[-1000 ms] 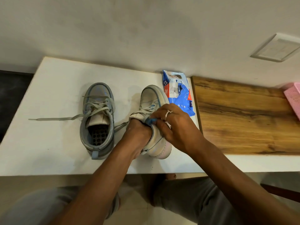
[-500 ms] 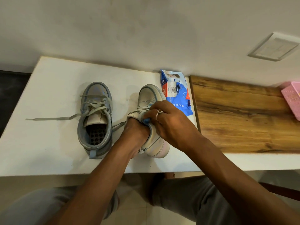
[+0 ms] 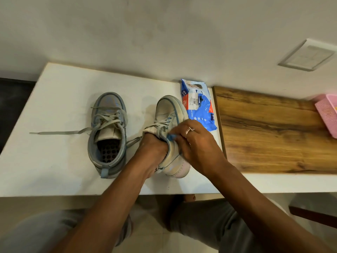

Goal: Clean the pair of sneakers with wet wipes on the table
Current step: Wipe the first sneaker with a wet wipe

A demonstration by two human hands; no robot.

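Right sneaker (image 3: 169,110) is mid-table, tipped on its side, toe pointing far. Left hand (image 3: 153,148) is shoved into its opening; fingers are hidden inside, so I can't tell their state. Right hand (image 3: 197,143) is on the sneaker's collar, fingers curled together and pinching a small blue wad (image 3: 171,137) against it. Left sneaker (image 3: 107,136) stands upright just to the left, lace trailing left over the white table (image 3: 54,170). Wipes pack (image 3: 200,110) lies far-right, touching the held sneaker's toe.
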